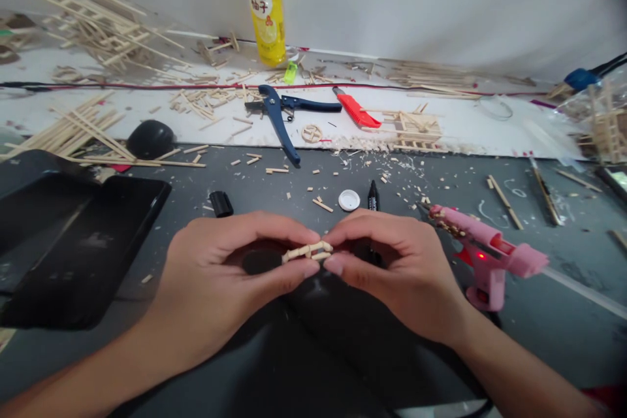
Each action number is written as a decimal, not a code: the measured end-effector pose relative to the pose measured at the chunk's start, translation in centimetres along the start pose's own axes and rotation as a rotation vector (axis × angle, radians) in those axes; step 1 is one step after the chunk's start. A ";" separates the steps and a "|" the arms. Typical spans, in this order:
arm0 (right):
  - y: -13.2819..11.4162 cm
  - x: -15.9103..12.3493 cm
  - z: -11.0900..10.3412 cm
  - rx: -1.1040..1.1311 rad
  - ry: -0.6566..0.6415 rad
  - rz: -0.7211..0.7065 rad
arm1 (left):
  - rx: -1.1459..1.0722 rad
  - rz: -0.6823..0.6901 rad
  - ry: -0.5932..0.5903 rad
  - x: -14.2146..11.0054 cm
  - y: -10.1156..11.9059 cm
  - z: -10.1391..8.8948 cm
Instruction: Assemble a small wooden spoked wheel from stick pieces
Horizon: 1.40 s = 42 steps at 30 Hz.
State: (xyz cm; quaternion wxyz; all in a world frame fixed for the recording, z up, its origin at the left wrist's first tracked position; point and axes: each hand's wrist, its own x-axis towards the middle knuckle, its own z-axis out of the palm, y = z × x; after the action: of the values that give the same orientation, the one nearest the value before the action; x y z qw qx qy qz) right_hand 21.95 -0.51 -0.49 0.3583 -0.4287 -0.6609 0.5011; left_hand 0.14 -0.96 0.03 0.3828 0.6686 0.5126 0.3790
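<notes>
Between the fingertips of both hands is a small piece built of short wooden sticks point(307, 251), seen nearly edge-on. My left hand point(235, 261) pinches its left part with thumb and forefinger. At its right end, my right hand point(386, 261) has thumb and forefinger closed on it too. Just beyond the right hand lies a black marker point(373, 194), partly hidden by the fingers, beside a white round cap point(349, 200). A black cylindrical cap point(221, 204) rests past the left hand. To the right stands a pink glue gun point(490, 255) with a glowing red light.
A blue-handled cutter point(280, 121), a red utility knife point(357, 110) and a small wooden wheel point(311, 134) lie farther back. Stick bundles point(93, 127) and a black mouse point(151, 138) are left, behind a dark phone point(93, 248). A yellow bottle point(267, 10) stands behind.
</notes>
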 end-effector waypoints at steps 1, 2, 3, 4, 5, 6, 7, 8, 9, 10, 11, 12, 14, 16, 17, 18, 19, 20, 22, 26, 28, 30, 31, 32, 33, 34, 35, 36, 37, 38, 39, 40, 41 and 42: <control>0.0 0.0 0.0 0.005 -0.007 0.021 | 0.003 -0.006 -0.007 0.0 0.0 0.0; 0.0 0.0 0.0 0.008 -0.008 0.039 | 0.001 -0.014 -0.016 0.0 0.0 0.0; 0.0 0.1 0.0 0.010 -0.003 0.051 | -0.003 -0.025 -0.025 0.0 0.0 0.0; 0.0 0.1 0.0 0.010 0.003 0.055 | -0.010 -0.033 -0.033 0.1 0.0 0.0; 0.0 0.2 0.0 0.010 0.007 0.051 | -0.018 -0.044 -0.040 0.2 0.1 0.0; 0.0 0.3 0.1 0.012 0.007 0.043 | -0.027 -0.054 -0.046 0.3 0.1 0.0; 0.0 0.3 0.1 0.015 0.002 0.034 | -0.035 -0.064 -0.058 0.4 0.2 -0.1; 0.1 0.4 0.1 0.020 -0.006 0.026 | -0.041 -0.078 -0.072 0.5 0.2 -0.1; 0.1 0.5 0.2 0.024 -0.013 0.020 | -0.044 -0.097 -0.088 0.6 0.2 -0.1; 0.2 0.6 0.2 0.026 -0.017 0.017 | -0.049 -0.115 -0.102 0.7 0.2 -0.2; 0.3 0.6 0.3 0.026 -0.019 0.013 | -0.055 -0.132 -0.114 0.8 0.2 -0.2; 0.4 0.6 0.3 0.025 -0.023 0.011 | -0.070 -0.145 -0.122 0.8 0.1 -0.1; 0.6 0.6 0.5 0.031 -0.034 0.013 | -0.134 -0.172 -0.134 0.8 -0.1 -0.1; 0.7 0.5 0.5 0.058 -0.044 0.017 | -0.219 -0.205 -0.147 0.7 -0.2 0.0; 0.8 0.5 0.5 0.077 -0.048 0.015 | -0.253 -0.221 -0.148 0.7 -0.2 0.1; 0.8 0.4 0.5 0.094 -0.050 0.010 | -0.274 -0.235 -0.145 0.6 -0.1 0.1; 0.9 0.4 0.5 0.110 -0.054 0.002 | -0.286 -0.245 -0.141 0.6 -0.1 0.1; 1.0 0.4 0.5 0.124 -0.060 -0.007 | -0.291 -0.251 -0.140 0.6 0.0 0.1; 1.1 0.4 0.5 0.143 -0.075 -0.015 | -0.306 -0.260 -0.152 0.6 0.2 0.0; 1.1 0.3 0.6 0.129 -0.093 -0.008 | -0.361 -0.294 -0.250 0.8 0.3 -0.1; 1.0 0.3 0.7 0.114 -0.079 -0.001 | -0.380 -0.306 -0.285 0.8 0.2 -0.1; 0.9 0.3 0.9 0.123 -0.057 0.028 | -0.391 -0.313 -0.294 0.8 0.2 -0.1; 0.9 0.3 0.9 0.137 -0.052 0.052 | -0.395 -0.319 -0.296 0.8 0.2 0.0; 0.8 0.3 1.0 0.155 -0.054 0.078 | -0.402 -0.327 -0.304 0.8 0.1 0.0; 0.8 0.3 1.0 0.177 -0.059 0.107 | -0.414 -0.336 -0.315 0.8 0.1 0.1; 0.8 0.2 1.0 0.203 -0.070 0.133 | -0.428 -0.347 -0.324 0.9 0.0 0.1; 0.9 0.2 1.0 0.232 -0.086 0.155 | -0.440 -0.359 -0.329 0.9 0.0 0.1; 0.9 0.2 1.0 0.266 -0.102 0.174 | -0.451 -0.367 -0.328 0.9 0.0 0.1; 1.0 0.2 0.9 0.302 -0.116 0.192 | -0.458 -0.378 -0.322 0.9 0.0 0.2; 1.0 0.2 0.9 0.338 -0.129 0.209 | -0.460 -0.385 -0.314 1.0 0.0 0.2; 1.0 0.2 0.9 0.372 -0.140 0.225 | -0.456 -0.390 -0.305 1.0 0.0 0.1; 1.1 0.2 0.9 0.402 -0.145 0.241 | -0.448 -0.394 -0.297 1.0 0.0 0.1; 1.1 0.2 1.0 0.426 -0.146 0.257 | -0.438 -0.395 -0.294 1.0 0.1 0.1; 1.1 0.2 1.0 0.447 -0.146 0.274 | -0.427 -0.394 -0.293 1.0 0.1 0.1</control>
State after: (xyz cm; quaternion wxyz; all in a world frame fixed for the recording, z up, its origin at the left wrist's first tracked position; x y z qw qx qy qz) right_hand 21.20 -0.54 -1.81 0.3241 -0.3870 -0.4938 0.7080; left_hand 0.45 -0.03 0.19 0.6502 0.5085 0.4805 0.2964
